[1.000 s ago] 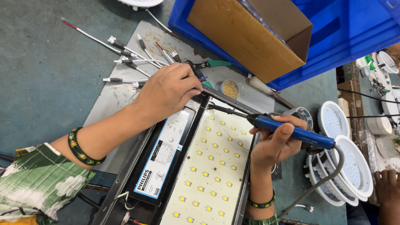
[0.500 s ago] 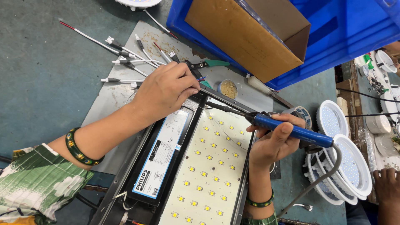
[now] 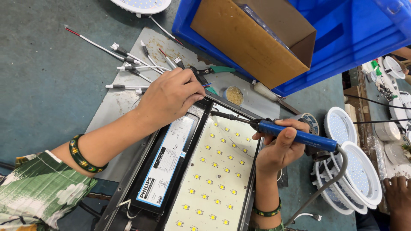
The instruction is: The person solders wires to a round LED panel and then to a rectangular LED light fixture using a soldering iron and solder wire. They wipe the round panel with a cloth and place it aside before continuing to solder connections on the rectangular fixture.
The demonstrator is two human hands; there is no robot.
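The rectangular light fixture (image 3: 171, 184) lies open on the grey metal sheet (image 3: 111, 107) in front of you. Its white LED board (image 3: 214, 179) is seated in the black frame, and the long black driver unit (image 3: 165, 164) with its pale label sits in the channel just beside the board on your left. Judged from this layout, the main parts are already in place, and the wiring at the top edge of the board appears to be what is left.

Your right hand (image 3: 278, 147) grips the blue soldering iron (image 3: 295, 134), fingers wrapped and pressed together around the handle. The tip (image 3: 214, 113) points to the upper left corner of the LED board, at or just above the surface; contact cannot be confirmed.

Your left hand (image 3: 169, 96) rests at the top end of the driver unit, fingers curled together and apparently pinching thin wires; the fingertips are hidden, so the exact grip cannot be told.

Loose leads (image 3: 128, 66) lie on the sheet beyond your left hand. A small flux pot (image 3: 234, 95) stands near the tip.
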